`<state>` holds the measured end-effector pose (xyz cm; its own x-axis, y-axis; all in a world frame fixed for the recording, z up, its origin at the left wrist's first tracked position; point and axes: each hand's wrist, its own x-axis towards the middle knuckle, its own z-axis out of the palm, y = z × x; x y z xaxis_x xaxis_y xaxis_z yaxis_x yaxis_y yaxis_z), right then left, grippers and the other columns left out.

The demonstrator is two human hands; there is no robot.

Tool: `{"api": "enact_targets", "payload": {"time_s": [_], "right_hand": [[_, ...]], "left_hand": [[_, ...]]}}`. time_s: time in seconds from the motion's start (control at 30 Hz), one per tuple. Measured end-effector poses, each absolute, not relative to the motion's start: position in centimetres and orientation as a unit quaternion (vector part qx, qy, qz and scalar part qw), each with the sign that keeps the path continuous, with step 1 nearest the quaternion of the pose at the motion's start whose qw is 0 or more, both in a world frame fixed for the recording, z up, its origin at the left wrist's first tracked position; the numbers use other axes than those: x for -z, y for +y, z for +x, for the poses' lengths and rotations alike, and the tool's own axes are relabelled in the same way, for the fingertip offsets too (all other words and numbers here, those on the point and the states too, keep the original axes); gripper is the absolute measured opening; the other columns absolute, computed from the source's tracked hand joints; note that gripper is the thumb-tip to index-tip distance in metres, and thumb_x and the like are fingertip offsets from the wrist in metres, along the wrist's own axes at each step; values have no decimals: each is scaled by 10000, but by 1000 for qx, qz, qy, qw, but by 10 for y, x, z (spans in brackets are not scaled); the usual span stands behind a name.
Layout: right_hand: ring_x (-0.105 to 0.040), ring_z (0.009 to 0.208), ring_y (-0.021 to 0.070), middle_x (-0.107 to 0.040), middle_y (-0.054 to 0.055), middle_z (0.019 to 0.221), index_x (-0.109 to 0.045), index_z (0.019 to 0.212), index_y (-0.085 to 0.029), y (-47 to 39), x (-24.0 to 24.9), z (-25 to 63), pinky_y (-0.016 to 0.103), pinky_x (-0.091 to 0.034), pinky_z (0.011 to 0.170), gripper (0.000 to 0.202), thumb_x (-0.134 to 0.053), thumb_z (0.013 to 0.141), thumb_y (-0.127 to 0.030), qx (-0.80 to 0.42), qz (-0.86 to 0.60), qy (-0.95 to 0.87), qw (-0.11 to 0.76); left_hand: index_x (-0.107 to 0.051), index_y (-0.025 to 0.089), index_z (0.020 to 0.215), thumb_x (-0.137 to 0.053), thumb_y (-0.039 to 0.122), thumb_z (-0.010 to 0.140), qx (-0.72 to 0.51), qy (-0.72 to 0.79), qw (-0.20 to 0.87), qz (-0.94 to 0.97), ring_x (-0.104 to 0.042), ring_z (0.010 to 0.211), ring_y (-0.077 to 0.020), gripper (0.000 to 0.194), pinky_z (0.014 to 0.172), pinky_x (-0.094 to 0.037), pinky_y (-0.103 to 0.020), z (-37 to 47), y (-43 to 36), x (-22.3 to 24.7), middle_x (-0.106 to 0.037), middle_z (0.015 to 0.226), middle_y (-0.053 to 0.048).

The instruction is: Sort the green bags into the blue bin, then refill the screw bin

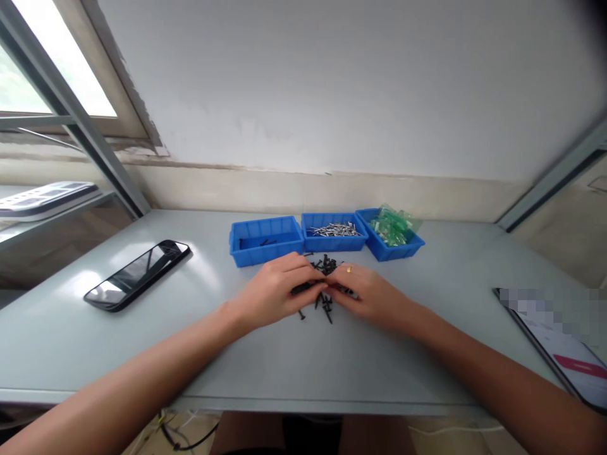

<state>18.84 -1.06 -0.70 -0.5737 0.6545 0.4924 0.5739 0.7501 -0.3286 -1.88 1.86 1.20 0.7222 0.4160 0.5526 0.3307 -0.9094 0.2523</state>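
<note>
Both hands meet over a loose pile of black screws point(327, 308) in the middle of the grey table. My left hand point(279, 285) is closed around several black screws, its fingertips touching those of the other hand. My right hand point(367, 292), with a gold ring on one finger, is curled with dark screws under its fingers. Behind them a blue bin point(268, 254) at the left has a few black screws on its floor. The middle blue bin point(334, 244) contains silver nails or screws point(337, 229). In the right blue bin point(396, 252) lies green plastic wrap point(393, 224) over small pieces.
A black phone point(138, 275) lies at the left of the table point(332, 373). Near the right edge is a tablet or phone point(559, 341) with a lit screen. A metal frame post point(80, 114) rises at the left, and a wall stands behind the bins.
</note>
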Motion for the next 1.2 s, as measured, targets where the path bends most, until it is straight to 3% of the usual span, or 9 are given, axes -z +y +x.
{"api": "enact_targets", "payload": {"time_s": [0.2, 0.5, 0.7, 0.93, 1.07, 1.2], "right_hand": [[-568, 698, 143, -624, 21, 731, -601, 864, -175, -12, 1, 194, 256, -451, 636, 70, -531, 857, -185, -37, -354, -867, 349], [-525, 646, 146, -598, 20, 671, -593, 826, -181, -17, -1, 190, 268, -425, 605, 102, -495, 850, -164, 56, -311, -865, 390], [-504, 615, 137, -558, 9, 642, -573, 802, -170, -14, -3, 193, 256, -401, 581, 100, -481, 841, -167, 10, -366, -868, 336], [-563, 710, 161, -611, 41, 756, -586, 811, -172, -8, 4, 193, 272, -424, 637, 148, -475, 897, -219, -39, -383, -900, 203], [-584, 808, 169, -627, 49, 855, -623, 920, -181, -6, 6, 198, 286, -453, 712, 140, -495, 870, -152, -54, -392, -901, 176], [-580, 895, 178, -626, 59, 960, -650, 942, -190, 0, 11, 206, 311, -462, 789, 187, -527, 829, -107, -57, -367, -917, 144]], "left_hand": [[-652, 149, 970, -531, 204, 883, -319, 239, 108, 911, -591, 775, -142, 159, 694, -493, -256, -20, 22, -13, -647, 818, -45], [-661, 161, 881, -530, 235, 884, -207, 221, 151, 941, -595, 775, -148, 151, 687, -482, -258, -17, 20, -12, -631, 814, -42], [-661, 160, 903, -537, 248, 888, -255, 225, 150, 928, -595, 782, -149, 153, 702, -492, -266, -19, 21, -13, -637, 818, -47], [-655, 177, 931, -529, 244, 891, -307, 224, 111, 918, -598, 795, -149, 149, 721, -496, -267, -21, 23, -13, -651, 831, -41], [-660, 167, 914, -510, 266, 891, -336, 331, 17, 882, -595, 826, -179, 181, 769, -477, -316, -30, 39, -17, -655, 843, -53], [-674, 162, 940, -495, 301, 880, -288, 452, -60, 842, -578, 857, -245, 235, 802, -459, -396, -48, 63, -23, -652, 858, -84]]}}
